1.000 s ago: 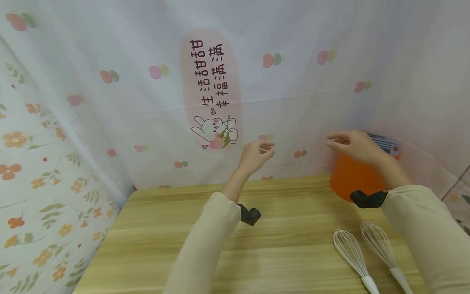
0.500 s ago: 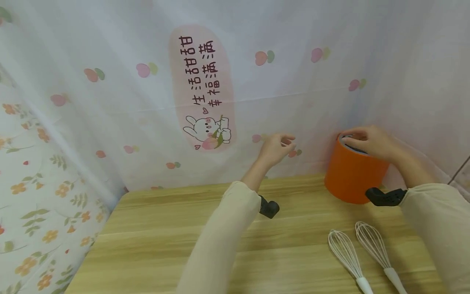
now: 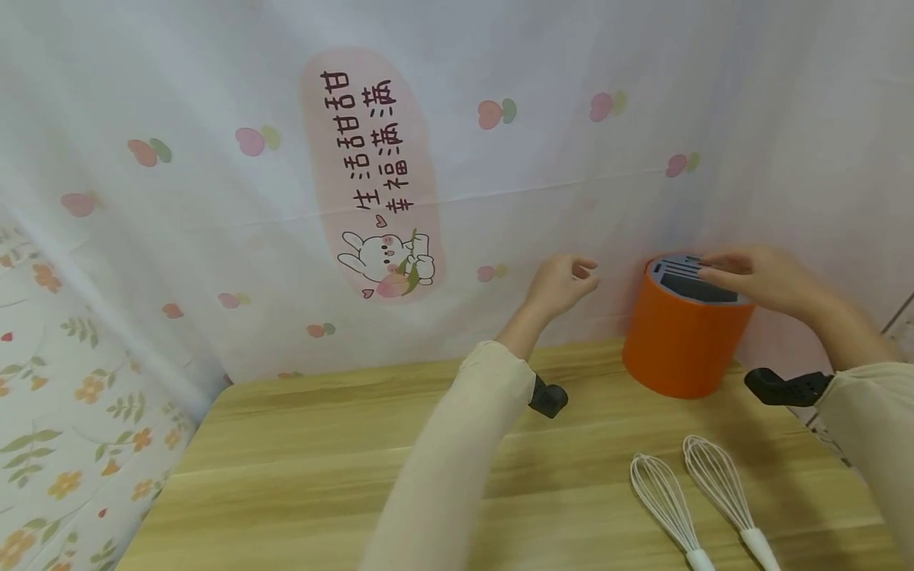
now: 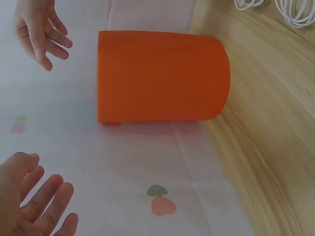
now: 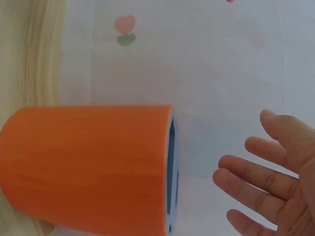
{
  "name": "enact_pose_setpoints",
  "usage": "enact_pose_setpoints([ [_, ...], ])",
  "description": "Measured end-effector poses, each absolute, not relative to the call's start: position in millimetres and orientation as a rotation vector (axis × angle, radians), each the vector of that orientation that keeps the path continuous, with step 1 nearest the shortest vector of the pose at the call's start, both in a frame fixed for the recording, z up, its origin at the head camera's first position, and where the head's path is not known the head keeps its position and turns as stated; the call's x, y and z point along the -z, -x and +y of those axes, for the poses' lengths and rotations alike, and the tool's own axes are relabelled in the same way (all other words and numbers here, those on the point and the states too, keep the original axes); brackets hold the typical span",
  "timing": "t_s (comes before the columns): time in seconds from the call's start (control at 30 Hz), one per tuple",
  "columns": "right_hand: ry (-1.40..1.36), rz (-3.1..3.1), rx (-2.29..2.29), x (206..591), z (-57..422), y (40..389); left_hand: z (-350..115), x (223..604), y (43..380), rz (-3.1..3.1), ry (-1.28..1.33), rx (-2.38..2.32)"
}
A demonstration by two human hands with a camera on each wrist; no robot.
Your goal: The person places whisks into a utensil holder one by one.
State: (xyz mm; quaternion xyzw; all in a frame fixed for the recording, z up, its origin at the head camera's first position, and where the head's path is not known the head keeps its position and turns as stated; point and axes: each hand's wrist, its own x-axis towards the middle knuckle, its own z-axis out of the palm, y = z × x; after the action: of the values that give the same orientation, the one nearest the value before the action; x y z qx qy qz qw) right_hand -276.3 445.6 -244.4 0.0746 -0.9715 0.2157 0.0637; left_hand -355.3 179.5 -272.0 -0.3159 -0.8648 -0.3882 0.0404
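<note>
An orange round holder (image 3: 685,341) with a grey slotted top (image 3: 689,277) stands upright at the back right of the table. My right hand (image 3: 760,277) hovers by the top of it, fingers loosely bent and holding nothing. In the right wrist view, a gap shows between my right fingers (image 5: 258,196) and the holder's rim. Left of the holder, in the air before the curtain, is my left hand (image 3: 560,285), its fingers relaxed around nothing. The left wrist view has the holder's orange side (image 4: 162,76) between my two hands.
Two white whisks, one (image 3: 664,503) left of the other (image 3: 721,484), lie on the wooden table (image 3: 321,476) at the front right. A printed white curtain (image 3: 543,182) hangs right behind the table, and a floral one (image 3: 64,444) borders its left side.
My right hand has shifted right across the holder's top, uncovering the slots. My left hand has moved right, closer to the holder. The view has turned slightly right.
</note>
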Motion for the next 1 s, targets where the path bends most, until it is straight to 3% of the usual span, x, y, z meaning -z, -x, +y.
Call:
enact_pose_setpoints([
  [1.0,-0.053,-2.964,-0.432,274.1,521.1,274.1,268.7,278.2,373.9,-2.747,0.845,1.165],
])
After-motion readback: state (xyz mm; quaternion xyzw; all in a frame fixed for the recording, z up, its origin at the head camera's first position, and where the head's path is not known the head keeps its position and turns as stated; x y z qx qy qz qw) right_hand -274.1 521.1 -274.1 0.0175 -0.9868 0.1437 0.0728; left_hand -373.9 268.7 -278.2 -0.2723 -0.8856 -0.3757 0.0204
